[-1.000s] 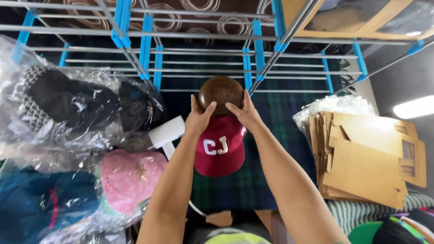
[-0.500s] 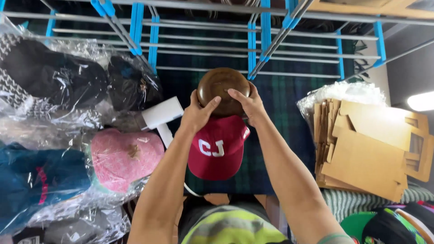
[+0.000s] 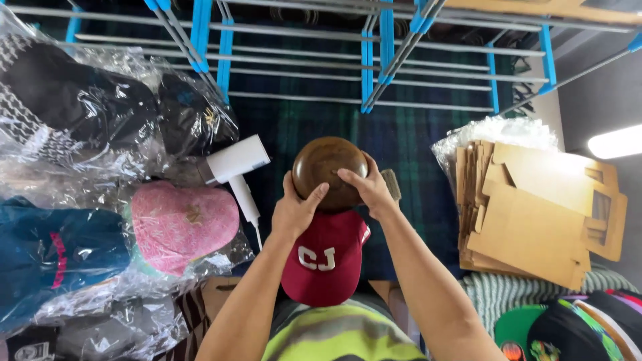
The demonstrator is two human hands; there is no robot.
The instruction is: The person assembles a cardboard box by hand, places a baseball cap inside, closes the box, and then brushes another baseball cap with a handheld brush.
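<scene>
Both hands are gripping a round, dark brown wooden dome (image 3: 329,172) from either side, the left hand (image 3: 295,208) and right hand (image 3: 369,190) pressing their fingers against its curved surface. It is sitting above a dark green plaid cloth (image 3: 408,140), touching a dark red cap with white letters (image 3: 323,257). A white handheld appliance (image 3: 238,164) is lying just left.

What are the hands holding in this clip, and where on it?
Both hands hold a brown wooden dome with a red cap pulled over its near side: left hand and right hand press the dome's sides at the cap's edge.
</scene>
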